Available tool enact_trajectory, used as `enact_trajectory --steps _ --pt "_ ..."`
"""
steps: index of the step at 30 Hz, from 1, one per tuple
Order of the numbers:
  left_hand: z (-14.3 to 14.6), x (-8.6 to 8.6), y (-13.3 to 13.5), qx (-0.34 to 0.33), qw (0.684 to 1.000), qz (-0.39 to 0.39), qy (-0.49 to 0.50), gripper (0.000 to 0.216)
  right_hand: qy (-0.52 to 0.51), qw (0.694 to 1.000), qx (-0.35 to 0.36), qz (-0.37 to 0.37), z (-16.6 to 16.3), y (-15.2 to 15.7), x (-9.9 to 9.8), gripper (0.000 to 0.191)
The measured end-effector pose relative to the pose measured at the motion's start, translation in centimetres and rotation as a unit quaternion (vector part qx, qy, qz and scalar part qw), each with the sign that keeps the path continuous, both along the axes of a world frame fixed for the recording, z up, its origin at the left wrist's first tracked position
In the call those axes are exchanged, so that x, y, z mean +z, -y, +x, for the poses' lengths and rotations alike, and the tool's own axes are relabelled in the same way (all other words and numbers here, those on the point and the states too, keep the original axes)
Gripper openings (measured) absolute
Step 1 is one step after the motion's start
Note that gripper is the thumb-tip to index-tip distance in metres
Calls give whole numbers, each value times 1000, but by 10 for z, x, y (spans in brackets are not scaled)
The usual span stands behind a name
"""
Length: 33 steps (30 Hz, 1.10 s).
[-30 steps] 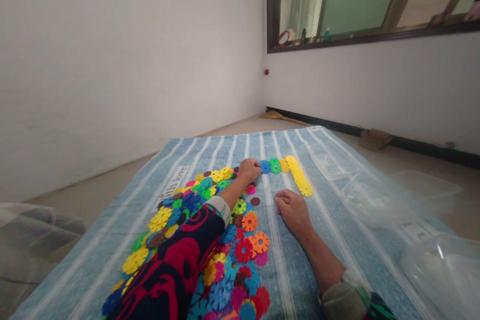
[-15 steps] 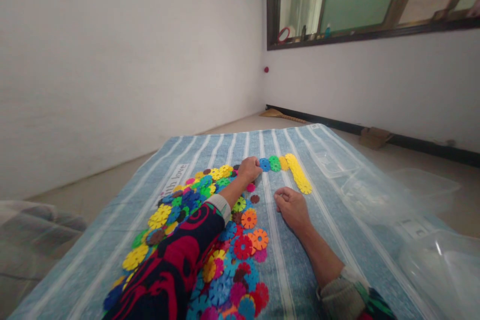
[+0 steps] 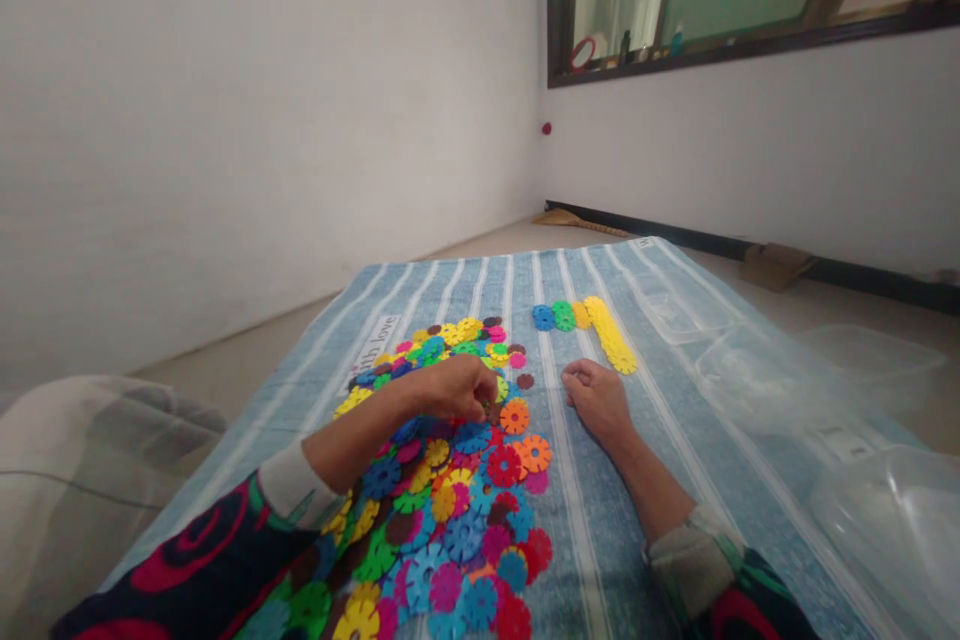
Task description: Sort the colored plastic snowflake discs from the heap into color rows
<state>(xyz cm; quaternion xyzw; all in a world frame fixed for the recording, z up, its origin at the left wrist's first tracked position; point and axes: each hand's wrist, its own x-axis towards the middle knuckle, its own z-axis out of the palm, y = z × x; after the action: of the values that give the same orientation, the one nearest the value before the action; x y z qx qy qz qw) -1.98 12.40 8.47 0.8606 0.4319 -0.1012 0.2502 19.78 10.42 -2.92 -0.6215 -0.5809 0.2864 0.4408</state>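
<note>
My left hand (image 3: 466, 388) reaches over a spread pile of colourful notched plastic discs (image 3: 442, 540). Its fingers are bent down and drawn together by a brown disc (image 3: 492, 413); whether they grip a piece is hidden. My right hand (image 3: 598, 402) rests on the striped cloth to the right of the pile, its fingers curled in and no piece showing. Beyond it lies a row of a blue disc (image 3: 543, 317), a green disc (image 3: 562, 315) and a yellow-orange disc (image 3: 580, 314). That row meets a slanting line of overlapping yellow discs (image 3: 611, 340).
A blue cloth with white stripes (image 3: 675, 440) covers the table. Clear plastic containers (image 3: 892, 520) stand along its right side. A cardboard box (image 3: 776, 265) and a broom (image 3: 574, 218) lie on the floor by the wall. Pale checked fabric (image 3: 97, 460) is at the left.
My left hand has moved away from the blue end of the row, back toward me over the pile. The right hand stays put on the cloth. The view has shifted slightly.
</note>
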Motion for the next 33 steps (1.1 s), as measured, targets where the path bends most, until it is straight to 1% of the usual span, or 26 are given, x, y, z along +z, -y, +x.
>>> enact_trajectory --steps 2,4,6,9,13,17,20,26,29,33 --pt "-4 3 13 -23 999 19 -36 36 -4 1000 2 -2 0 0 1 19" --pt "-6 3 23 -35 996 55 -67 44 -11 1000 5 -4 0 1 1 19" --pt "-7 1 28 -41 991 93 -89 45 -15 1000 7 -4 -1 1 1 19" --pt "-7 -3 33 -41 987 118 -100 36 -19 1000 7 -5 -1 1 1 19" --pt "-7 -7 36 -19 988 107 -113 25 -16 1000 3 -4 0 1 1 19" --pt "-8 -7 37 22 988 98 -113 29 -11 1000 3 -2 0 1 1 18" --pt "-13 -9 36 44 990 91 -102 30 -12 1000 3 -3 -1 1 1 18" --pt "-29 -14 31 65 995 52 -54 16 5 1000 3 -1 0 -1 -1 18" --pt "-32 -11 31 81 995 43 -46 17 4 1000 4 2 0 -1 -1 18" --pt "-34 -2 30 98 993 39 -46 17 -4 1000 6 -5 0 -1 0 18"
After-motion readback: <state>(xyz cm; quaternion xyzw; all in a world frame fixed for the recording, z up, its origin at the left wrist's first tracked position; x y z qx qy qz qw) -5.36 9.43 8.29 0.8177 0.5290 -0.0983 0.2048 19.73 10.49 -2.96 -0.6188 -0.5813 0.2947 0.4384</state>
